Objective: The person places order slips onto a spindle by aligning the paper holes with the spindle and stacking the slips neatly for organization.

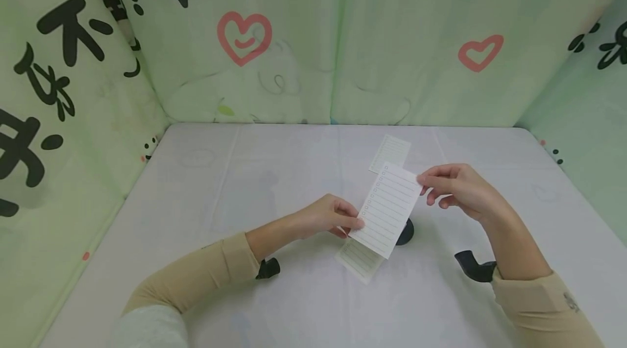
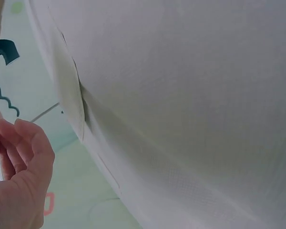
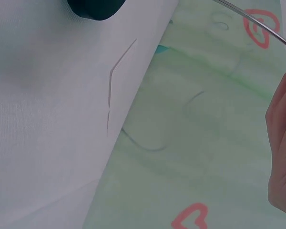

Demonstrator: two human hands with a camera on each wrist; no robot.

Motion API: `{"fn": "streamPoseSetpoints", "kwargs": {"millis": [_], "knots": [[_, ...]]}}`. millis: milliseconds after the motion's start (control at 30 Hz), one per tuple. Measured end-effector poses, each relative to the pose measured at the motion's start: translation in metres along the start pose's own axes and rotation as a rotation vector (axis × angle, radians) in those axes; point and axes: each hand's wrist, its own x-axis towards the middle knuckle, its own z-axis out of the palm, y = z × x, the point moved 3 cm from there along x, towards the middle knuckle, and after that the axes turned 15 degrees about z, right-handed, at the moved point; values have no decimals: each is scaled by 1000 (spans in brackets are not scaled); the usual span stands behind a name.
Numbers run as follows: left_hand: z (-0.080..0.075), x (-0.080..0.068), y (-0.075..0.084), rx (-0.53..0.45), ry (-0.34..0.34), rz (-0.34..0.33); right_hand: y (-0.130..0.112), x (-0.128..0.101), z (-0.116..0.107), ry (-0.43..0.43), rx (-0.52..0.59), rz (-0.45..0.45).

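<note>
A white lined sheet of paper (image 1: 387, 209) with small check boxes down one side is held tilted above the table. My left hand (image 1: 333, 216) pinches its lower left corner between thumb and fingers. At the upper right corner, my right hand (image 1: 455, 189) grips it the same way. Another lined sheet (image 1: 361, 261) shows below it, partly covered, and a third lined sheet (image 1: 392, 152) lies behind it on the table. In the left wrist view the left hand (image 2: 24, 171) is cut off by the edge; the right wrist view shows part of the right hand (image 3: 283, 148).
A black rounded object (image 1: 405, 232) sits partly hidden behind the held sheet. The table (image 1: 274, 168) has a white cover, and pale green printed curtains (image 1: 401, 21) hang around it. Black curved pieces (image 1: 475, 267) stick out at both wrists, by the beige sleeves.
</note>
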Motion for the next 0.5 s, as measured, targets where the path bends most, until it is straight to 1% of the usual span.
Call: {"fn": "streamPoseSetpoints", "kwargs": {"millis": [267,500], "knots": [[0,1,-6,4,9,-2,0,1,1,-14,8,-1],[1,1,-7,-2,8,-1,1,1,2,-31,10,-3]]}}
